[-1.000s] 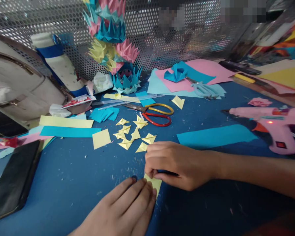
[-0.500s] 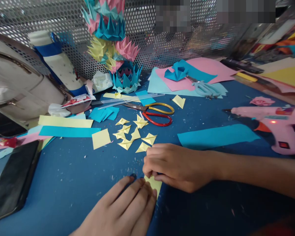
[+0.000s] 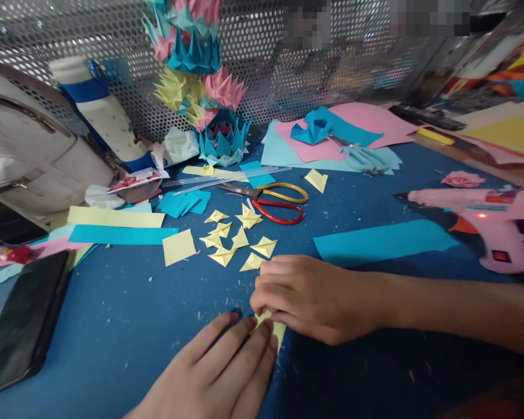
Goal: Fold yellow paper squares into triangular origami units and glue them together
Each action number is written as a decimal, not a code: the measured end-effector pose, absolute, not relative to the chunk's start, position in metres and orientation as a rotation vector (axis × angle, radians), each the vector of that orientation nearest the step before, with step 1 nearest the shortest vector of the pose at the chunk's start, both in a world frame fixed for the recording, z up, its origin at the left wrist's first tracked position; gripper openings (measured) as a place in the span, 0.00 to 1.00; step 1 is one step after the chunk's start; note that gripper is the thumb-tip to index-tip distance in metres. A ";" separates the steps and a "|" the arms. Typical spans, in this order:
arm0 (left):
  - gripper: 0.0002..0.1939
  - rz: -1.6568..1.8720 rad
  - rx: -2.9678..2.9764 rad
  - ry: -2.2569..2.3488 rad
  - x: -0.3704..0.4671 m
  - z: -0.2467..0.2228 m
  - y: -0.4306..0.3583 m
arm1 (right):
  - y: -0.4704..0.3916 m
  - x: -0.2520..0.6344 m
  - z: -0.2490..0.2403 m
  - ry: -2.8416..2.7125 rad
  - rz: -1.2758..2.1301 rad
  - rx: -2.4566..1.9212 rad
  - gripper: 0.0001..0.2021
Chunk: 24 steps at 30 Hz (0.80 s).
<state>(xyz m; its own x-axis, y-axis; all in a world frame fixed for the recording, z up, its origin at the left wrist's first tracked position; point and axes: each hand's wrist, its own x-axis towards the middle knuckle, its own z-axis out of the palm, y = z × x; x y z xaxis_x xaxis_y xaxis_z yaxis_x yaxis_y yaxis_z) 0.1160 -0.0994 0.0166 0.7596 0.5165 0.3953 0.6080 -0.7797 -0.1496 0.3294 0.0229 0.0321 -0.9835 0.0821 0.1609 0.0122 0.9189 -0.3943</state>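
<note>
A piece of yellow paper lies on the blue table, mostly hidden beneath both hands. My left hand rests with its fingers stretched out, the tips pressing on the paper's left part. Curled over the upper end of the same paper is my right hand, fingers bent and closed on it. Just beyond my right hand lie several small folded yellow paper pieces, pointed in shape. A flat yellow paper square sits to their left.
Scissors with yellow and red handles lie beyond the folded pieces. On the right are a blue paper strip and a pink glue gun with its light on. A phone is at left; a paper-flower tower stands behind.
My right hand's fingertips have shifted slightly left and down over the yellow paper. My left hand stays nearly in place. The view has moved very slightly.
</note>
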 end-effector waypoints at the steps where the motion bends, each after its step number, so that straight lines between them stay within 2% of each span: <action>1: 0.21 -0.478 -2.694 -0.868 0.116 0.017 -0.099 | 0.025 0.331 0.033 -2.875 0.567 -0.053 0.06; 7: 0.20 -0.486 -2.715 -0.841 0.115 0.021 -0.097 | 0.042 0.339 0.040 -2.842 0.345 0.271 0.14; 11: 0.21 -0.513 -2.724 -0.839 0.114 0.018 -0.098 | 0.050 0.338 0.037 -2.845 0.371 0.294 0.13; 17: 0.22 -0.590 -2.741 -0.899 0.114 0.002 -0.105 | 0.046 0.335 0.033 -2.866 0.196 0.215 0.15; 21: 0.22 -0.621 -2.759 -0.910 0.114 0.002 -0.106 | 0.035 0.338 0.050 -3.016 0.223 0.289 0.12; 24: 0.22 -0.626 -2.774 -0.897 0.115 0.007 -0.104 | 0.025 0.343 0.068 -3.193 0.221 0.179 0.12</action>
